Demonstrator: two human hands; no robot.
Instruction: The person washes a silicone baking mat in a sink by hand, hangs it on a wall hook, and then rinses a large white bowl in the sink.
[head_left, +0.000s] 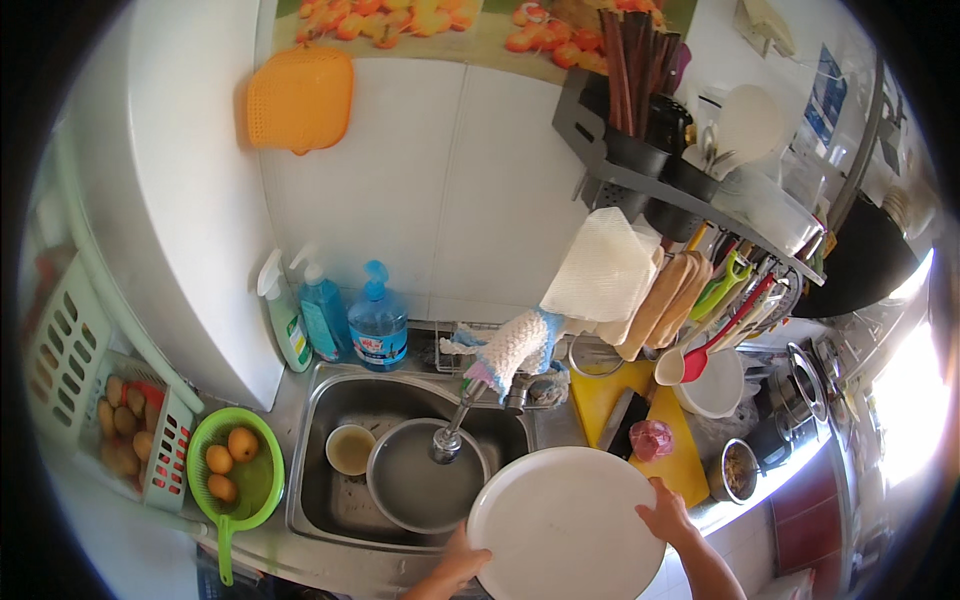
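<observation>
Both hands hold a large round white plate or shallow basin (568, 525) by its rim, over the front right part of the sink. My left hand (459, 559) grips its left edge, thumb on the rim. At the upper right edge is my right hand (664, 511), its thumb over the rim. Behind the plate, a round metal basin (409, 480) of cloudy water stands in the steel sink (322, 420) under the tap (445, 444), next to a small bowl (350, 448). To the right, a yellow cutting board (679, 457) bears a piece of raw meat (651, 440) and a dark knife (624, 420).
Left of the sink sits a green colander (277, 480) with several orange fruits, near a basket of potatoes (169, 465). Blue soap bottles (377, 330) line the wall. A utensil rack (675, 196) with hanging cloths juts out above. A pot (735, 471) stands at the right.
</observation>
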